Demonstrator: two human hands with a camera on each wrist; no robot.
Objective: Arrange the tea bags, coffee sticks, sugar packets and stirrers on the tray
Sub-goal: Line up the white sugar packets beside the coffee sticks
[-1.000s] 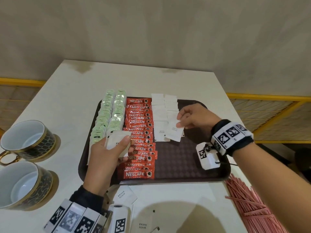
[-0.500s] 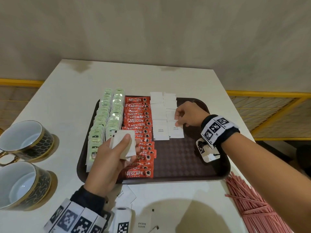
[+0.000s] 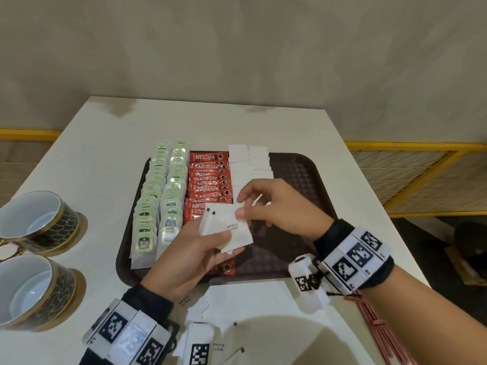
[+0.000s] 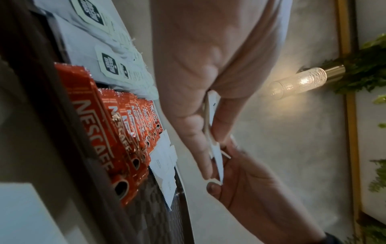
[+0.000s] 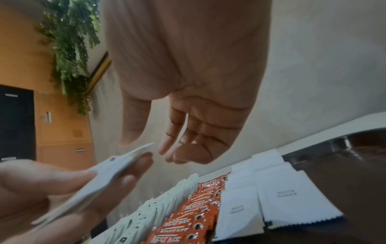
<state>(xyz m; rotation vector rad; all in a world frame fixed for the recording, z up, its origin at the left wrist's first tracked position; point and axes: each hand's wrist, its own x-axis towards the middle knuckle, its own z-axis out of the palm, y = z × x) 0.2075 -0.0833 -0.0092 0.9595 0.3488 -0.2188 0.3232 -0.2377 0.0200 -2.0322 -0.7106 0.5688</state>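
Right hand [image 5: 188, 92]: fills the upper middle of the frame, palm toward the camera, fingers [image 5: 173, 145] hanging loosely, thumb just above the packet tip, apparently not touching.
Left hand [image 5: 41, 194]: lower left, grip on a small stack of white packets.
Held sugar packets [image 5: 117, 166]: thin white stack seen edge-on, slanting up toward the right hand's thumb.
Tray [image 5: 344, 173]: dark brown, lower right.
Sugar packets on tray [image 5: 277, 198]: two white overlapping rows, faint print.
Coffee sticks [image 5: 200, 209]: red row left of the sugar.
Tea bags [image 5: 160, 206]: pale row left of the coffee.
Surface [image 5: 313, 133]: white strip beyond the tray.
Plant [image 5: 73, 54]: hanging greenery, upper left.
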